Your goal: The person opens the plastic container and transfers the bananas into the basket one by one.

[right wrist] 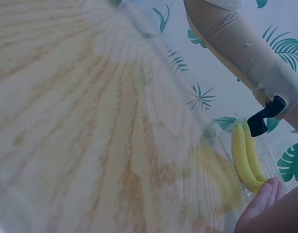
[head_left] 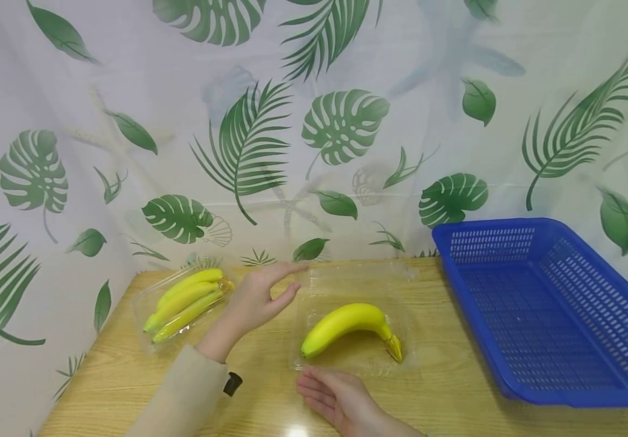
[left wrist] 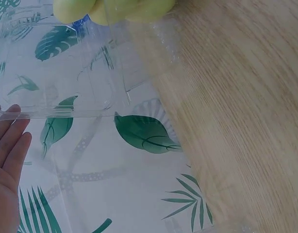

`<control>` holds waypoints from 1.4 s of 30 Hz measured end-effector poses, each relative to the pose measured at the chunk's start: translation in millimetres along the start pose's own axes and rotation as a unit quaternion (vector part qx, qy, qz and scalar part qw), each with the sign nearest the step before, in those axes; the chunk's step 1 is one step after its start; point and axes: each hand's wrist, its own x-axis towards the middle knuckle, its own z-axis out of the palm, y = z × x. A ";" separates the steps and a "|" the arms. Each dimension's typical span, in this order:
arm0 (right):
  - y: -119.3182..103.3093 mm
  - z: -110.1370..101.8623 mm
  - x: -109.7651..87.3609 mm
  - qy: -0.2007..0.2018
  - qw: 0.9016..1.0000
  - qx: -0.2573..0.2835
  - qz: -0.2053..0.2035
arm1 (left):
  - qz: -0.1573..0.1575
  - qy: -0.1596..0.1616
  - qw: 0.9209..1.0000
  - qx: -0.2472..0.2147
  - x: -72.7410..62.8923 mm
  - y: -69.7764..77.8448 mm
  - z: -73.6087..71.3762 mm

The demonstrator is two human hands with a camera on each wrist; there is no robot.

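Two clear boxes on surface: left box, three bananas; open box, single banana, lying right of left grip, beyond right grip. One blue basket, right. Left grip spread beside lid. Right grip: fingers bunched, near rim; pinching, cannot tell.

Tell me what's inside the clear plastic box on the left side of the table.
Three yellow bananas, lying side by side, show through the clear plastic box. They cover the part of its floor beneath them, so whatever is there cannot be seen.
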 end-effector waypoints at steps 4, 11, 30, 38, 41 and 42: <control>-0.2 0.9 -0.4 0.002 1.000 0.001 -0.004 | -0.043 -0.003 0.998 -0.034 2.3 -1.2 0.7; -1.0 1.9 0.2 0.008 1.000 0.007 0.001 | -0.100 0.006 0.991 -0.093 6.0 -4.7 2.0; -1.9 3.2 0.7 0.011 1.000 0.007 0.007 | -0.170 0.036 0.963 -0.208 20.1 -19.5 11.9; -1.5 1.7 1.8 0.010 1.000 0.010 0.008 | -0.186 0.043 0.953 -0.236 24.1 -24.4 14.9; -1.4 1.6 1.4 0.009 1.000 0.012 0.008 | -0.189 0.045 0.951 -0.241 25.1 -25.5 15.7; -1.3 1.7 1.1 0.008 1.000 0.015 0.009 | -0.190 0.046 0.950 -0.242 25.3 -25.9 16.0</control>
